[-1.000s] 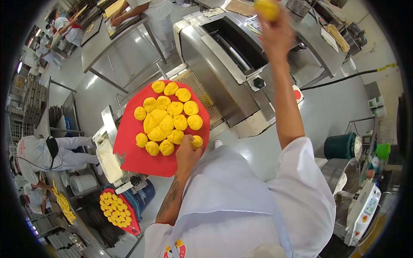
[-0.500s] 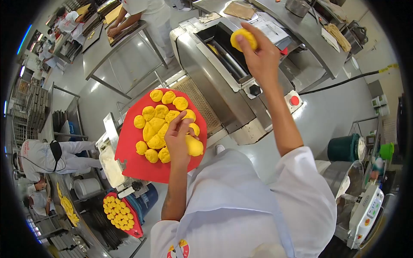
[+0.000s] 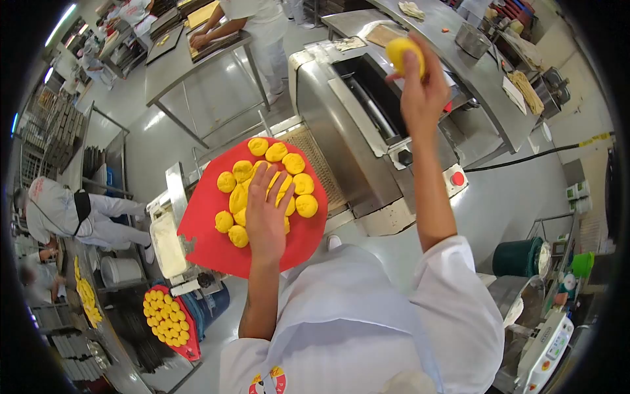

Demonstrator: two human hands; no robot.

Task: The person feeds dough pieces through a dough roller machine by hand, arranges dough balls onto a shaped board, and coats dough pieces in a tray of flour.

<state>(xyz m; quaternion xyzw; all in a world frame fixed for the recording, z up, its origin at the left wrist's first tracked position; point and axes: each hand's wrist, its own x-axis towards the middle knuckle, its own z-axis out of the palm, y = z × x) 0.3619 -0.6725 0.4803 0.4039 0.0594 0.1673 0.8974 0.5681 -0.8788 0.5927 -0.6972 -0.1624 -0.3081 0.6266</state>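
My right hand (image 3: 425,98) is raised over the roller machine (image 3: 348,134), closed around a yellow dough ball (image 3: 398,55). Below it, the dark opening with its metal roller (image 3: 371,102) shows no dough. My left hand (image 3: 266,220) lies with fingers stretched over the middle of a red board (image 3: 207,246). Under and around those fingers are yellow dough pieces (image 3: 239,197), partly hidden by the hand. Several rounded dough balls (image 3: 304,184) sit towards the board's edge.
A second red board with many dough balls (image 3: 167,318) is at lower left. Steel tables (image 3: 164,88) stand ahead. One co-worker (image 3: 252,33) handles a tray there; another (image 3: 62,207) stands at left. A red button (image 3: 457,178) is on the machine's near side.
My left hand no longer holds the dough ball and now lies spread over the pieces. My right hand has moved up and right with its ball. The dough in the roller opening is no longer visible.
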